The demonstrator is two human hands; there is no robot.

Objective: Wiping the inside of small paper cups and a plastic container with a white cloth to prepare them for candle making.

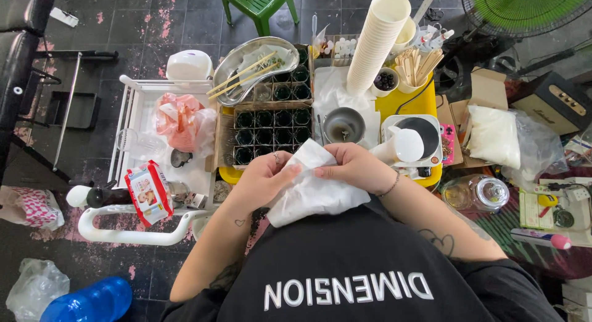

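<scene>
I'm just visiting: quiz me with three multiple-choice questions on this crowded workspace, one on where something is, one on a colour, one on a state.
1. Where is the tall stack of paper cups?
A. on the floor by the blue bottle
B. behind the small metal bowl
C. on the green chair

2. What colour is the tissue?
A. white
B. pink
C. yellow

3. How is the tissue held?
A. lying untouched
B. by one hand
C. by both hands

Answers: 1 B, the stack rises behind the metal bowl; 2 A, the tissue is white; 3 C, the left hand and right hand both pinch it.

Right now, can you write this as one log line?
left hand: holds white tissue | right hand: holds tissue | behind: dark jars
</scene>
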